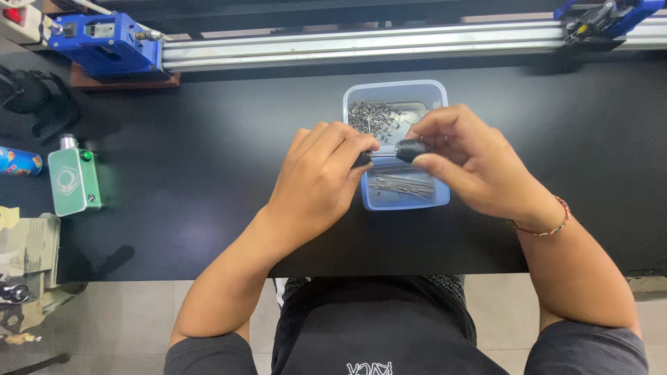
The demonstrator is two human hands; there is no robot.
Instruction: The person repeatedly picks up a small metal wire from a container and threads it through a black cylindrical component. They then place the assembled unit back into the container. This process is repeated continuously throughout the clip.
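Both hands meet over a clear plastic tray point(356, 97) on a black table point(208, 153). My left hand point(316, 184) pinches a small black part point(363, 158) at its fingertips. My right hand point(469, 163) grips a black barrel-shaped piece point(410, 150). A thin metal pin joins the two black pieces. The tray holds several thin metal pins point(401, 185) in the near half and a heap of small metal pieces point(372, 117) in the far half.
A green box-shaped device point(73, 180) lies at the table's left. A blue fixture point(104, 43) sits on a long metal rail point(361, 47) along the far edge, with another blue fixture point(608, 17) at the right end. A can point(17, 161) and clutter lie far left.
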